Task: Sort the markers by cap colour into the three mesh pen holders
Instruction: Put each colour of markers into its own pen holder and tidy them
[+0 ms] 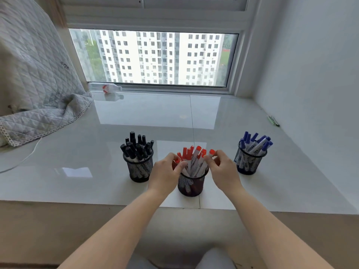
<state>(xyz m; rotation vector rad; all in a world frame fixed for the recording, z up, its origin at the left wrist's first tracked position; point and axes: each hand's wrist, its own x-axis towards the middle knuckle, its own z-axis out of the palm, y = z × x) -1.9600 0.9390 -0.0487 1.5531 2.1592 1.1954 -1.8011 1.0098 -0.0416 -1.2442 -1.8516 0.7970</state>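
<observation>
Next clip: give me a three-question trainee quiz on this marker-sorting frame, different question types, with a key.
1. True or false: the holder of black-capped markers stands at the left end of the row.
2. Which holder are both hands at? A) black B) red C) blue
3. Fill in: the plastic bottle by the window lies on its ____.

Key
1. True.
2. B: the left hand and right hand are at the red-capped markers in the middle holder; the blue-capped markers stand untouched at the right.
3. side.
</observation>
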